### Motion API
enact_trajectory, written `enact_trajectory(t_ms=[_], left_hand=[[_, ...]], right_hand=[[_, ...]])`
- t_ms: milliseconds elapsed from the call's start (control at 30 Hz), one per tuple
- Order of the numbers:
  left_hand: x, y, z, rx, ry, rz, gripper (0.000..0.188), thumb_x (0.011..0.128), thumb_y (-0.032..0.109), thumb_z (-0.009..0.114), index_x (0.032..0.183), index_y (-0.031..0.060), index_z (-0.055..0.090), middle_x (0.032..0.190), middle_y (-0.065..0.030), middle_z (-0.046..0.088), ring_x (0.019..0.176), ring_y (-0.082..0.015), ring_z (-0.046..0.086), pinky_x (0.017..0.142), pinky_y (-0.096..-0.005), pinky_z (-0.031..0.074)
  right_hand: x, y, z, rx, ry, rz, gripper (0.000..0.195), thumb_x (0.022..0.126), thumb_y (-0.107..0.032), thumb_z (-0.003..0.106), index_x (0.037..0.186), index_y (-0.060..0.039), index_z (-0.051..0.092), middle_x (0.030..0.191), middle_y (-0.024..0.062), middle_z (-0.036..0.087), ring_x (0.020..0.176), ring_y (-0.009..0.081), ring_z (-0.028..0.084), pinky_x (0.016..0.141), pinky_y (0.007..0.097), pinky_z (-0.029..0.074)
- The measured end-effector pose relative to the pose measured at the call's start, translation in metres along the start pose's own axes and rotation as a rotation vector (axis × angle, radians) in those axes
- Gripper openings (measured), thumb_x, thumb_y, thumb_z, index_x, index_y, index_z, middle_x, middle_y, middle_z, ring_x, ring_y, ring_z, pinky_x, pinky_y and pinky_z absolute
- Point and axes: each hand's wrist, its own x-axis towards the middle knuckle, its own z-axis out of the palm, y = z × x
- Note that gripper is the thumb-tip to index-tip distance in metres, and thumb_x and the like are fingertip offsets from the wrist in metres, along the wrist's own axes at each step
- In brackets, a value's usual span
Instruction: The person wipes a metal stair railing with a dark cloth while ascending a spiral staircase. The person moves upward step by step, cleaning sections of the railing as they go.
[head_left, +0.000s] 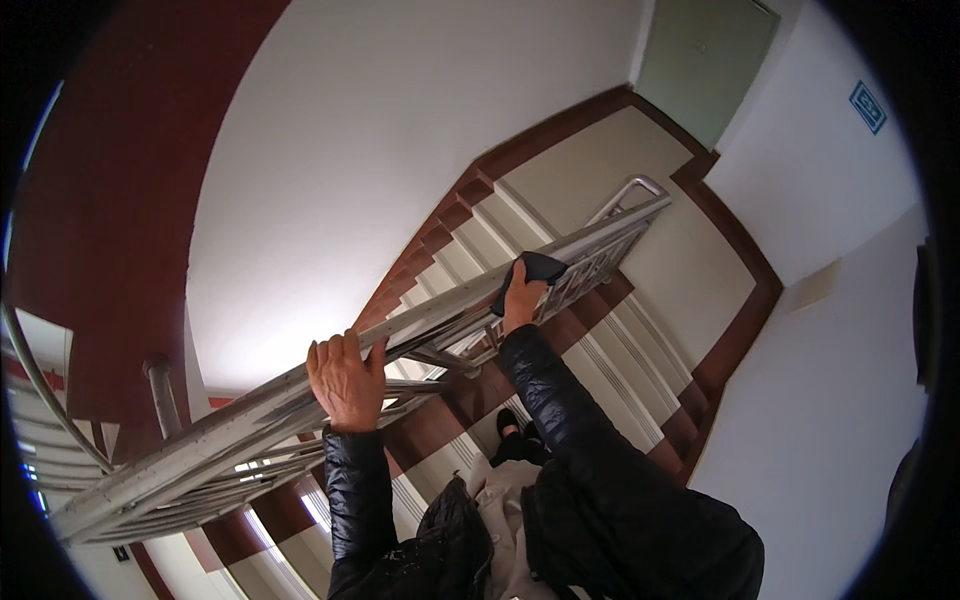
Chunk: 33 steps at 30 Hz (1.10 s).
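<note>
My left hand (348, 382) grips the top of a metal stair handrail (247, 412), its fingers bent over the rail. Farther along the rail, up and to the right, my right hand (523, 296) holds a dark cloth (541, 268) against the rail's top and side. The cloth is folded around the rail there, and the fingers partly cover it. Metal bars run below the handrail. Both forearms are in shiny black sleeves.
Tiled stairs (611, 382) with dark red edges run beneath me on the right; another flight (465, 255) lies beyond the railing. Both meet a landing (690, 247) near a pale green door (705, 67). A white wall (810, 420) stands at the right, with a blue sign (868, 107) higher up.
</note>
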Motion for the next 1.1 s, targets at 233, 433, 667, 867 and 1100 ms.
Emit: enact_trajectory(t_ms=[233,433,667,867,1100], left_hand=[[-0.007,-0.006,0.019,0.057,0.239,-0.016,0.028,0.093,0.029,0.068,0.078,0.0061,0.062,0.075,-0.0087,0.057,0.075,-0.0274,0.057,0.083,-0.0437,0.045],[-0.003,-0.001,0.021,0.030,0.284,-0.071,0.019,0.087,0.022,0.070,0.078,0.0066,0.063,0.075,-0.0094,0.060,0.077,-0.0288,0.060,0.081,-0.0444,0.045],[-0.005,0.000,0.027,-0.015,0.316,-0.113,0.018,0.086,0.023,0.069,0.078,0.0076,0.064,0.079,-0.0096,0.063,0.080,-0.0282,0.061,0.084,-0.0423,0.047],[-0.008,-0.001,0.022,-0.031,0.287,-0.091,0.021,0.091,0.025,0.068,0.087,0.0038,0.067,0.079,-0.0108,0.061,0.080,-0.0284,0.060,0.085,-0.0409,0.046],[-0.016,0.002,-0.007,-0.394,0.422,-0.156,0.040,0.091,0.022,0.069,0.126,0.0037,0.062,0.124,-0.0191,0.061,0.119,-0.0395,0.058,0.107,-0.0511,0.043]], right_hand=[[-0.101,-0.044,0.004,-0.936,-0.356,-0.612,0.084,0.104,-0.045,0.053,0.144,0.0259,0.032,0.156,0.0466,0.018,0.147,0.0555,0.022,0.121,0.0609,0.021],[-0.131,-0.104,0.005,-0.833,-0.867,-1.341,0.069,0.084,-0.024,0.074,0.146,-0.0019,0.050,0.146,0.0194,0.050,0.143,0.0416,0.039,0.120,0.0558,0.029],[-0.093,-0.137,0.004,-0.744,-1.152,-1.197,0.093,0.061,-0.015,0.092,0.144,-0.0117,0.052,0.138,0.0101,0.054,0.130,0.0326,0.050,0.111,0.0480,0.038],[-0.119,-0.125,-0.001,-0.769,-1.043,-1.229,0.097,0.061,-0.009,0.090,0.147,-0.0018,0.044,0.147,0.0198,0.044,0.137,0.0416,0.039,0.113,0.0561,0.031],[-0.173,-0.106,0.056,-0.673,-1.233,-1.458,0.065,0.096,-0.034,0.061,0.150,-0.0021,0.045,0.145,0.0218,0.049,0.138,0.0405,0.038,0.115,0.0553,0.028]])
